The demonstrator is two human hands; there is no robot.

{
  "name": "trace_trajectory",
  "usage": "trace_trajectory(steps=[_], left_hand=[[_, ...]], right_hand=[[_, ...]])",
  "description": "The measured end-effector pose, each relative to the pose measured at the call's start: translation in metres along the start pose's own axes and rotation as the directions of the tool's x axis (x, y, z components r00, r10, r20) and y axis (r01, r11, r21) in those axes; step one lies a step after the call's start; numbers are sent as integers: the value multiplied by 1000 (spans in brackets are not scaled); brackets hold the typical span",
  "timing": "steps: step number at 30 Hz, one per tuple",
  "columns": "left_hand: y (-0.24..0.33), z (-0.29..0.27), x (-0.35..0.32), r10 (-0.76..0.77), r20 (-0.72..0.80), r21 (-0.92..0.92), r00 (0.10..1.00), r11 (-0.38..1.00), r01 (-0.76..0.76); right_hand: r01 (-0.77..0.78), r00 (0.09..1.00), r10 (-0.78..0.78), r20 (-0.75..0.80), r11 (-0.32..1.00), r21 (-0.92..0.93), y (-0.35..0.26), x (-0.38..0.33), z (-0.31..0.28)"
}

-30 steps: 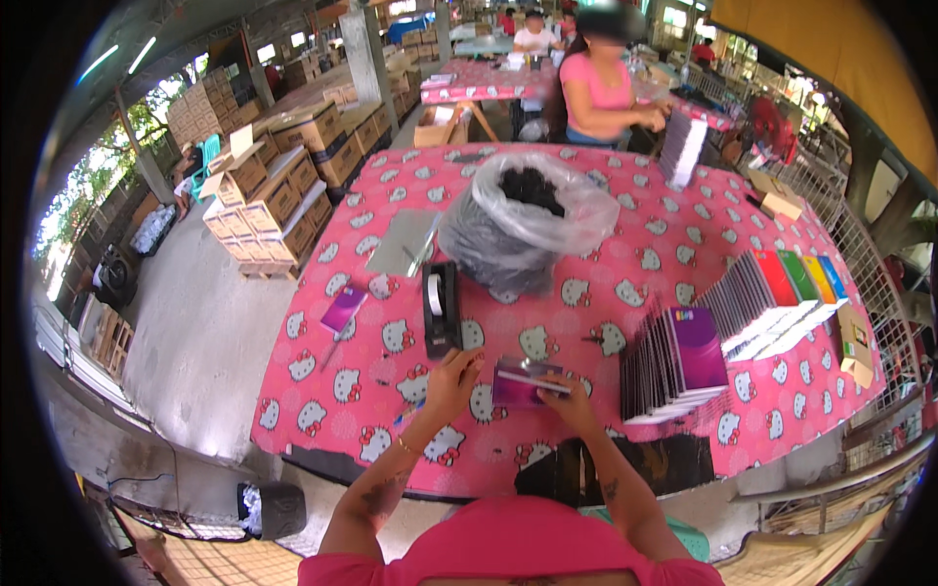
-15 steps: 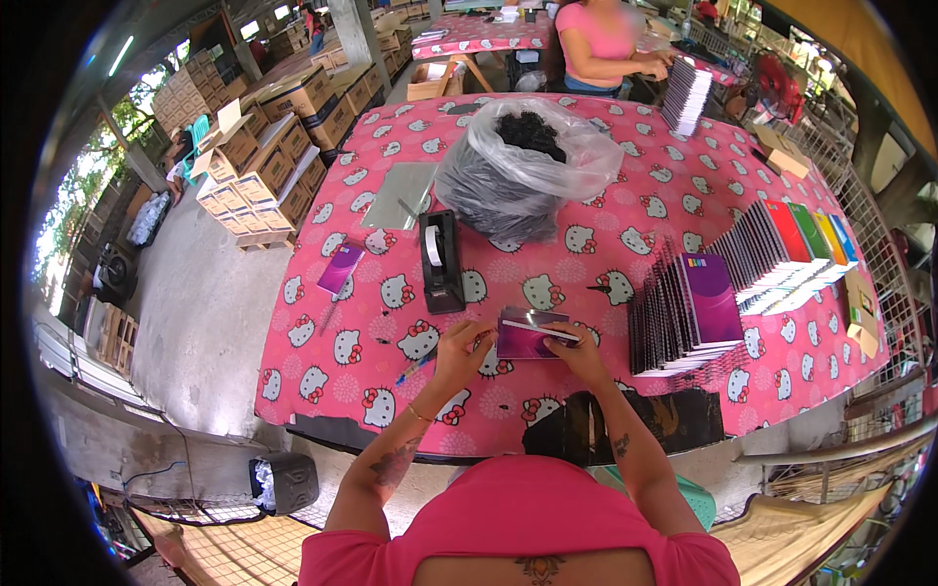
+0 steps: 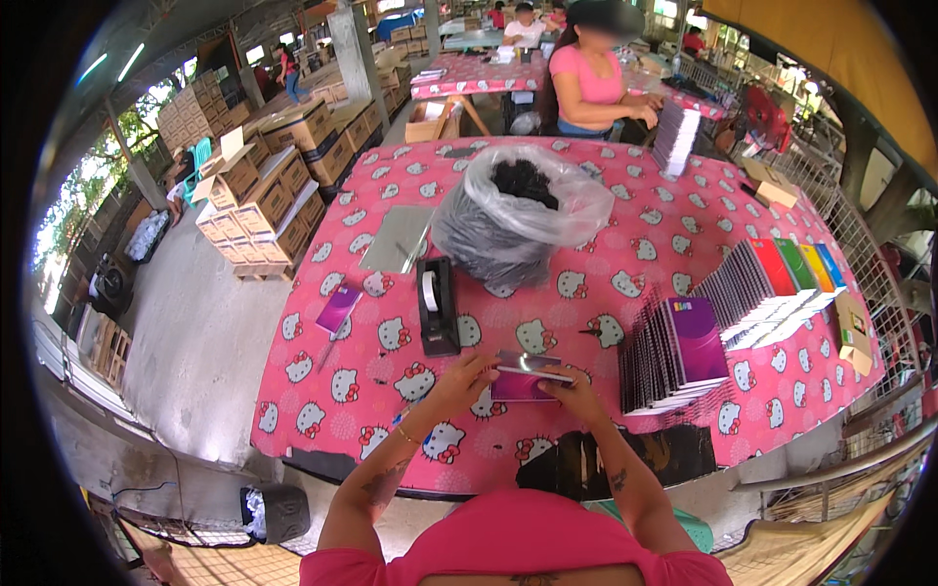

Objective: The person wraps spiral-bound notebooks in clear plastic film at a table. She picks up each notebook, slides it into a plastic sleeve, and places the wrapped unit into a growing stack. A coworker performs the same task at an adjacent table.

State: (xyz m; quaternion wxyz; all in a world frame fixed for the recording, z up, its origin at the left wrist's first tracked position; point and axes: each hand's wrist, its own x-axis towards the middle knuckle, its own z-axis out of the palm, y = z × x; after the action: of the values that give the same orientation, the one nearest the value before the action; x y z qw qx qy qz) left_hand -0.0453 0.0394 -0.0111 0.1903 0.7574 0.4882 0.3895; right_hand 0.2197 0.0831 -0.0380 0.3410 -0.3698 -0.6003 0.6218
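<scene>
Unmoved hands (image 3: 518, 381), purple packet (image 3: 523, 383) half-hidden

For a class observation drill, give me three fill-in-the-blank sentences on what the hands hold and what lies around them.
Both hands, left hand and right hand, hold a flat ____ packet.
The black tape dispenser lies to the packet's ____.
The clear plastic bag holds ____ items.

Missing words: purple; left; black

Glossy card and plastic on a printed tablecloth

The flat purple glossy cardboard box (image 3: 528, 379) shines; the pink patterned tablecloth (image 3: 625, 244) looks smooth and slightly sheeny; the clear crinkled plastic bag (image 3: 518, 220) glints; the black plastic tape dispenser (image 3: 437, 308) looks matt.
</scene>
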Motion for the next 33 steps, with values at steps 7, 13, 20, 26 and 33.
trace_trajectory(steps=[7,13,20,26,33], left_hand=[[10,-8,9,47,45,128,998,990,-53],[40,-14,19,-53,175,376,983,927,-17],[65,33,-28,-75,181,729,981,680,-82],[64,30,-7,-1,229,843,974,501,-197],[77,12,23,176,139,740,975,636,-220]], right_hand=[[78,996,-76,48,996,-40,-9,-4,1],[62,998,-62,-3,998,12,-12,-11,3],[128,978,-118,-171,991,48,-34,-21,20],[110,977,-84,-196,986,128,-39,-21,18],[80,985,-52,-166,983,165,-67,-27,21]])
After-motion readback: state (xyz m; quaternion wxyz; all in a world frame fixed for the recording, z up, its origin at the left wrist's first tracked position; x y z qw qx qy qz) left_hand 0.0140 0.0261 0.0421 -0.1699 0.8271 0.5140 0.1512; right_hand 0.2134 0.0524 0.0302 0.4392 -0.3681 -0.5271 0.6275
